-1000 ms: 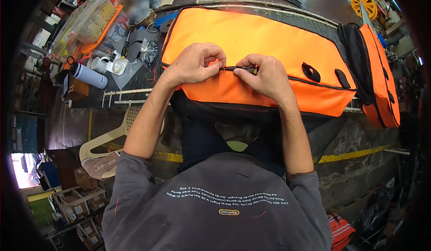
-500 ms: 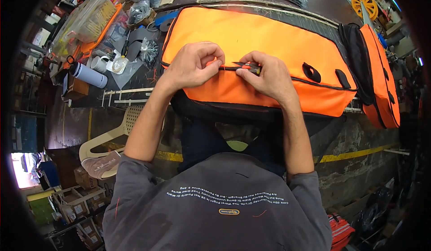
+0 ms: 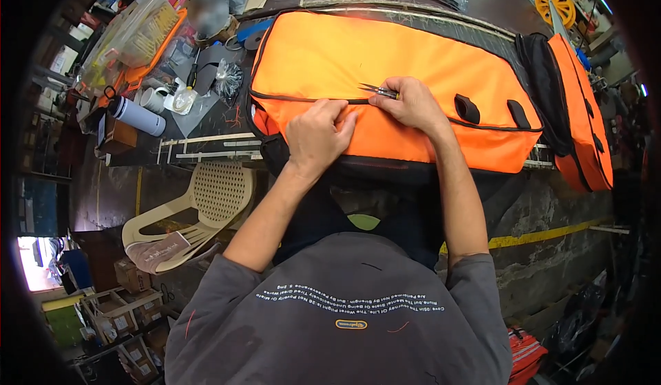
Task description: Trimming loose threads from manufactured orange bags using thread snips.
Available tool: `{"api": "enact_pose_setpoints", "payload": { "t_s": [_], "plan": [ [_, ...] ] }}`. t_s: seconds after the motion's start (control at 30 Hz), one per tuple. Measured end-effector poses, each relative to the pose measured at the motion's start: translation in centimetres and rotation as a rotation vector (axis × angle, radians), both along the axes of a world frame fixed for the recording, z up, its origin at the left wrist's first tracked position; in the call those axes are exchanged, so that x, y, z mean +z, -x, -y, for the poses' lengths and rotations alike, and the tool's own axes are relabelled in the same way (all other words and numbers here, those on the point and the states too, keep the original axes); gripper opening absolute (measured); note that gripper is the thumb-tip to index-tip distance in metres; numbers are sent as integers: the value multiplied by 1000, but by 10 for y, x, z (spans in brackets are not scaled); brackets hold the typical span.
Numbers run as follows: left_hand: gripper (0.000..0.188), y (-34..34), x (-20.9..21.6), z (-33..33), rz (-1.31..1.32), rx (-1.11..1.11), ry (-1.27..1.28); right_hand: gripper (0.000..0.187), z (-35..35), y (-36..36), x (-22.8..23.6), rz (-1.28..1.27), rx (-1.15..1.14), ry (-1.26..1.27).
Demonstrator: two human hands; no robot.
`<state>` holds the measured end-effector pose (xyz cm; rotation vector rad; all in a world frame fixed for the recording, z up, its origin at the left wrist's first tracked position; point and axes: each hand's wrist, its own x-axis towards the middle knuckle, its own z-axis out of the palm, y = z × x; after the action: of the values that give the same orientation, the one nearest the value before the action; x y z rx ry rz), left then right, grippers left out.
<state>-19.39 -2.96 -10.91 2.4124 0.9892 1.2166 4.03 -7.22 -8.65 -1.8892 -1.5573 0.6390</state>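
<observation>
A large orange bag (image 3: 317, 48) with black trim lies before me, its long front edge toward my body. In my right hand (image 3: 416, 110) is a pair of thread snips (image 3: 372, 89), the pointed blades aimed left just above the black trim. My left hand (image 3: 318, 136) rests against the bag's front side, fingers curled on the trim left of the snips. Its fingertips are partly hidden, and the thumb sticks out to the right. Two black loops (image 3: 468, 110) sit on the bag's right part.
A second orange and black bag (image 3: 578, 103) stands at the right. Left on the table are a lavender bottle (image 3: 138, 114), a white mug (image 3: 152, 99) and a clear plastic box (image 3: 141, 30). A beige plastic chair (image 3: 220, 192) stands below the table's left edge.
My left hand has come down from above the trim onto the bag's front side. My right hand keeps the snips, their blades tilted a little more upward. The bag has shifted slightly.
</observation>
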Motion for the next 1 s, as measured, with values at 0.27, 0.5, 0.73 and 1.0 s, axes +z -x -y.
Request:
{"api": "enact_pose_setpoints", "payload": {
  "t_s": [0.27,0.5,0.73,1.0],
  "plan": [
    [11,-8,-15,-4,-86,15,-178,34,6,9,3,29,-21,-68],
    [14,10,-13,52,-49,-259,142,30,45,-57,2,-222,-199,-573],
    [9,-37,-7,53,-63,-313,55,26,143,-95,4,-237,-411,-415],
    [13,-73,-19,28,-95,-83,-151,33,144,-26,-6,-2,-308,-335]
  ]
}}
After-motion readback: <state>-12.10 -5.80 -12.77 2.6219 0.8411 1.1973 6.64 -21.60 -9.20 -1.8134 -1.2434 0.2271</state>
